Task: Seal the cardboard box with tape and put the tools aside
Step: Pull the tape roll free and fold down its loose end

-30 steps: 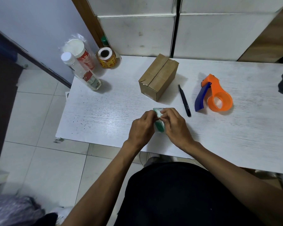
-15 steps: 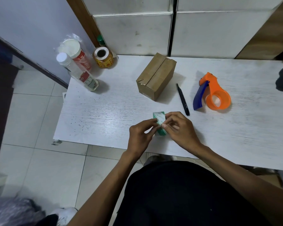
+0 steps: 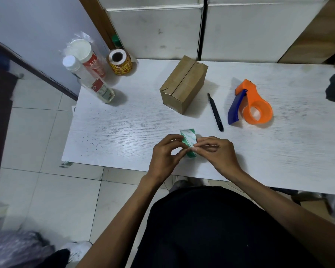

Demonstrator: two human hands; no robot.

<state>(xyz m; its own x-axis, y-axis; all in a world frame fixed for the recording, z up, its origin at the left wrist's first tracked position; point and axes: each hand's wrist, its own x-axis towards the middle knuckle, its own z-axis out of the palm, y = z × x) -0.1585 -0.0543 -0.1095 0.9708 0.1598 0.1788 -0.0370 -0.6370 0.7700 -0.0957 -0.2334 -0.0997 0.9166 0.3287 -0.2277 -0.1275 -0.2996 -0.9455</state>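
Head view, left hand (image 3: 165, 154) and right hand (image 3: 217, 152) both pinching green tape roll (image 3: 189, 141)

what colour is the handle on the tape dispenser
Blue, on an orange tape dispenser body; the handle shows clearly in the head view.

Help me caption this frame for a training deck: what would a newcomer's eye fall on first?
First, the left hand and right hand meeting at the table's near edge, pinching a green-and-white tape roll. Next, the bright orange tape dispenser lying to the right. Between them and farther back stands the brown cardboard box, with a black pen beside it.
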